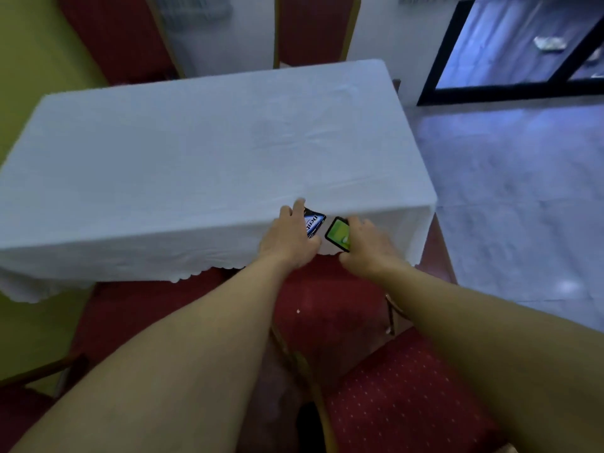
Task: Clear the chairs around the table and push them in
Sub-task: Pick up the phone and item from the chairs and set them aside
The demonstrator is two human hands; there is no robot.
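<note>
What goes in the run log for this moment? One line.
left hand: holds blue packet | right hand: holds green packet | at table edge

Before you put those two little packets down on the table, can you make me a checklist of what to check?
1. Left hand grips the blue-and-white printed packet: ok.
2. Right hand grips the green black-edged packet: ok.
3. Packets resting on the white tablecloth-covered table: cannot tell; they sit at its near edge.
4. Landing spot on the cloth bare: ok.
5. Near red fabric chair seat cleared: ok for the visible part.
6. Near chair pushed in: not ok; most of its seat shows outside the cloth.
</note>
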